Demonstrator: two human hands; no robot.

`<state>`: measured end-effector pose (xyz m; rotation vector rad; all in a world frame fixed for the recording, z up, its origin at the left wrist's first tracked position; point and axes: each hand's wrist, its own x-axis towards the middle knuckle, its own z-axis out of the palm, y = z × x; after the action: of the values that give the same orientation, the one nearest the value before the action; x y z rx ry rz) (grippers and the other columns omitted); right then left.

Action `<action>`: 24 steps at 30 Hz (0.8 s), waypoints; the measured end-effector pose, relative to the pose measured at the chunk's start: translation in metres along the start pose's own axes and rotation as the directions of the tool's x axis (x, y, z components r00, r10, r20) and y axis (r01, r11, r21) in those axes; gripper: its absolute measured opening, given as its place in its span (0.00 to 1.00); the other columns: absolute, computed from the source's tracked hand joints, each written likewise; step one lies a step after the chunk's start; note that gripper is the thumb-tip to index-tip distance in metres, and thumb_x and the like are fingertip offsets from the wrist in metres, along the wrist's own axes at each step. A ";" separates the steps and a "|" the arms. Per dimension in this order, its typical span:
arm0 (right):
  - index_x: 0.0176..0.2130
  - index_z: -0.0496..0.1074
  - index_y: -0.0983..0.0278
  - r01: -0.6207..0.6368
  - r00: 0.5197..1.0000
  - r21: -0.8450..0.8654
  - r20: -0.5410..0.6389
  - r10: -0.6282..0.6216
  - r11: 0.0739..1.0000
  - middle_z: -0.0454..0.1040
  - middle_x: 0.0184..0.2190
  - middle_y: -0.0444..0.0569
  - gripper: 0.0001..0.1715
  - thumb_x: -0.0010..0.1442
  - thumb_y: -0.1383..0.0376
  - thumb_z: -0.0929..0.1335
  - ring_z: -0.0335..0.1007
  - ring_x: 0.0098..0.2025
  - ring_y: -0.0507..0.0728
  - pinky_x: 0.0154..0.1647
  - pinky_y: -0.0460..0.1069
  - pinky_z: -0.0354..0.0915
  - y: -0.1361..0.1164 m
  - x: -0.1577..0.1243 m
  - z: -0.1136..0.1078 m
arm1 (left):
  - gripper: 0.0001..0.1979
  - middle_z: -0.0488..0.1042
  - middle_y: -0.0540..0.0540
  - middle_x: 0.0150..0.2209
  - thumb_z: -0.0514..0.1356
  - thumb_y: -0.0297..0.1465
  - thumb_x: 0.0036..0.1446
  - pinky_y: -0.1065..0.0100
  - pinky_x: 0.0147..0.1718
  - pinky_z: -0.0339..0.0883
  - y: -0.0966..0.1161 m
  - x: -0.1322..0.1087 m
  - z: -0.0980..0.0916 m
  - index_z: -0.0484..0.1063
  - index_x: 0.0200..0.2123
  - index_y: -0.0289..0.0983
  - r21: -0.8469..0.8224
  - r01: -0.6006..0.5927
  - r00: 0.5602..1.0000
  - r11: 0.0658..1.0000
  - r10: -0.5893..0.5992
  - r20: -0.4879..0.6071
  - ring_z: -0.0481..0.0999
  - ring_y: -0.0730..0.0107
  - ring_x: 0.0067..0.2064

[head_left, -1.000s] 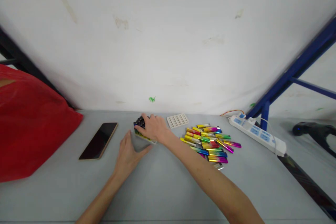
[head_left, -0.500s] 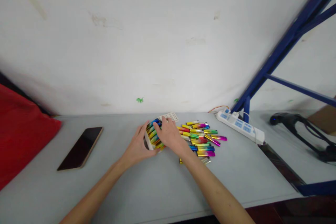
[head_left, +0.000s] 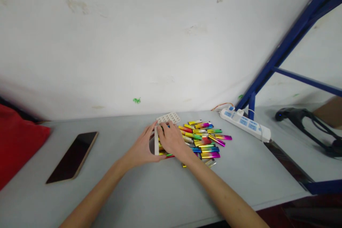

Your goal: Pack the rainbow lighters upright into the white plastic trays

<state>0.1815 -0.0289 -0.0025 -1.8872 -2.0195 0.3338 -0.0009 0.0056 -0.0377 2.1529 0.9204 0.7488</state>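
My left hand (head_left: 141, 149) is wrapped round the left side of a small box with a white edge (head_left: 156, 142), its thumb along the near side. Shiny lighters (head_left: 169, 155) in yellow, green and red show at the box's right, partly hidden by my fingers. My right hand (head_left: 172, 139) curls over these lighters from above, thumb towards the box edge; its fingertips are partly hidden. Just right of that hand lies a loose heap of metallic-coloured lighters (head_left: 204, 142). Behind my hands rests a white tray with rows of holes (head_left: 169, 117).
A phone (head_left: 73, 156) lies flat on the grey table (head_left: 128, 196) at left, near a red cloth-like thing (head_left: 18, 142). A white power strip (head_left: 245, 124) sits beside the blue metal frame (head_left: 267, 73). Further right is a black device (head_left: 301, 124).
The box and both hands have shifted slightly right. Its white edge now stands more upright, and my right hand covers more of the lighters. The camera view has moved a little.
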 end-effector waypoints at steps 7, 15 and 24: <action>0.61 0.76 0.60 -0.015 1.000 -0.115 -0.001 0.015 0.993 0.78 0.61 0.62 0.26 0.86 0.54 0.56 0.72 0.62 0.69 0.65 0.65 0.69 0.027 -0.004 -0.002 | 0.68 0.65 0.31 0.80 0.83 0.40 0.42 0.32 0.79 0.60 -0.016 0.000 0.010 0.55 0.82 0.44 -0.064 -0.013 1.000 0.998 0.015 0.023 0.66 0.30 0.79; 0.52 0.80 0.59 0.104 0.994 -0.175 -0.025 -0.110 0.979 0.80 0.53 0.59 0.22 0.84 0.63 0.58 0.71 0.58 0.69 0.63 0.62 0.66 0.071 -0.016 -0.008 | 0.66 0.68 0.34 0.78 0.82 0.40 0.45 0.34 0.76 0.67 -0.013 -0.006 0.008 0.53 0.82 0.47 -0.147 -0.025 0.999 0.989 0.032 0.044 0.71 0.32 0.76; 0.50 0.78 0.62 0.209 0.976 -0.043 -0.051 -0.212 0.977 0.80 0.50 0.56 0.20 0.85 0.63 0.58 0.74 0.54 0.64 0.64 0.60 0.67 0.095 -0.023 -0.022 | 0.68 0.68 0.35 0.78 0.82 0.44 0.45 0.30 0.74 0.70 -0.013 -0.014 0.013 0.52 0.83 0.49 -0.060 -0.013 1.000 0.998 0.013 0.001 0.73 0.28 0.75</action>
<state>0.2776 -0.0452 -0.0233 -1.6635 -2.1771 0.1865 -0.0047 -0.0026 -0.0586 2.1088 0.8737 0.7714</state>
